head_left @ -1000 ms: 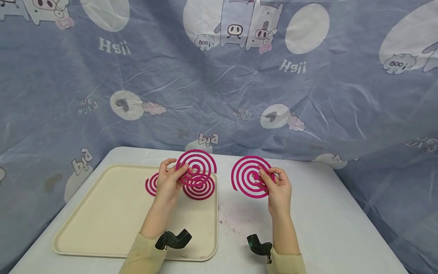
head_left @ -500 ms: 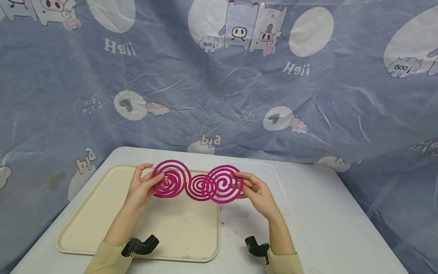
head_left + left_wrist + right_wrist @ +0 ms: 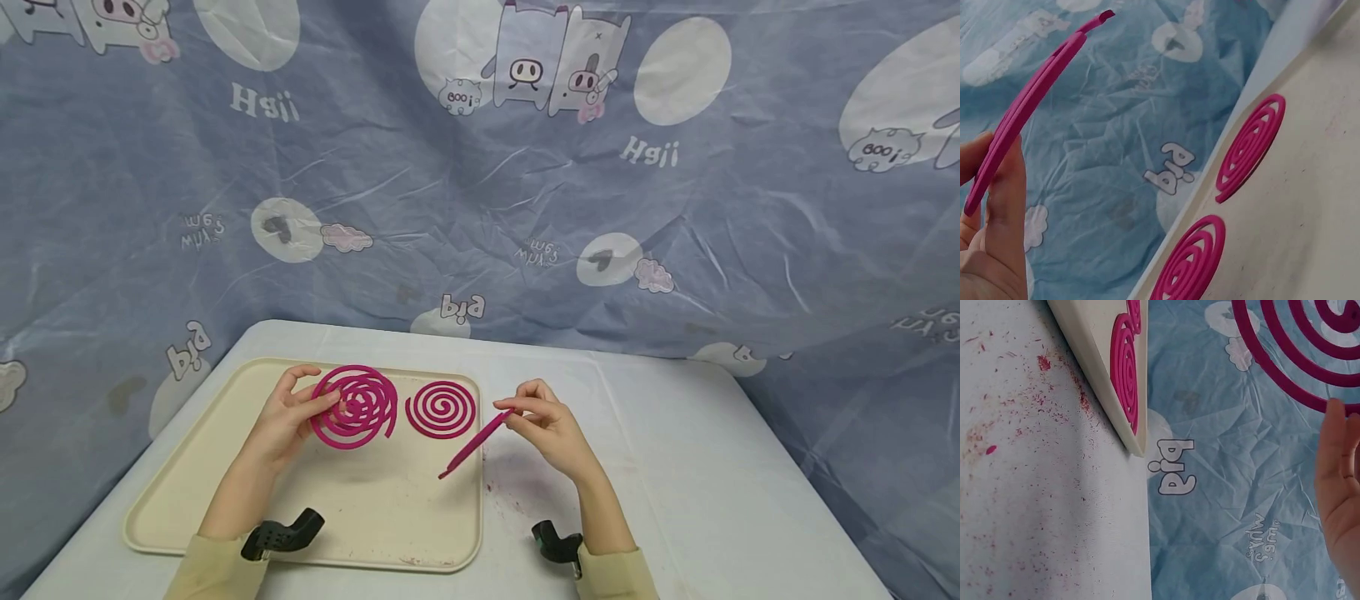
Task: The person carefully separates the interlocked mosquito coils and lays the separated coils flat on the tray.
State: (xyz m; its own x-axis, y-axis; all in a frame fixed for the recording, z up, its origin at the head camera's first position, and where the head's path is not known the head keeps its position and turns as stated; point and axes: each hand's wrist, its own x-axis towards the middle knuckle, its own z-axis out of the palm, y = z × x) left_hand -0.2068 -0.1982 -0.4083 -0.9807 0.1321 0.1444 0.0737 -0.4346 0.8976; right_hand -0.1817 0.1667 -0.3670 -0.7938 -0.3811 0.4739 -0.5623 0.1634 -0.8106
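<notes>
My left hand (image 3: 279, 421) pinches a magenta mosquito coil (image 3: 1029, 100) by its rim, above the far part of a cream tray (image 3: 375, 521). My right hand (image 3: 553, 429) pinches another mosquito coil (image 3: 472, 447), seen nearly edge-on and slanting down over the tray's right rim. A flat coil (image 3: 441, 409) lies in the tray's far right corner, between the hands. To its left lies one more coil (image 3: 1188, 262), mostly behind the left hand's coil in the head view. The held coils touch nothing but the fingers.
The tray rests on a white-covered table (image 3: 697, 492). Magenta crumbs (image 3: 1044, 362) are scattered on the cover beside the tray's right edge. A blue-grey printed cloth (image 3: 450, 192) hangs behind the table. Both wrists carry black camera mounts.
Both hands have moved left with their coils, the left one over the leftward coil on the tray. The right hand's coil has turned from facing me to edge-on.
</notes>
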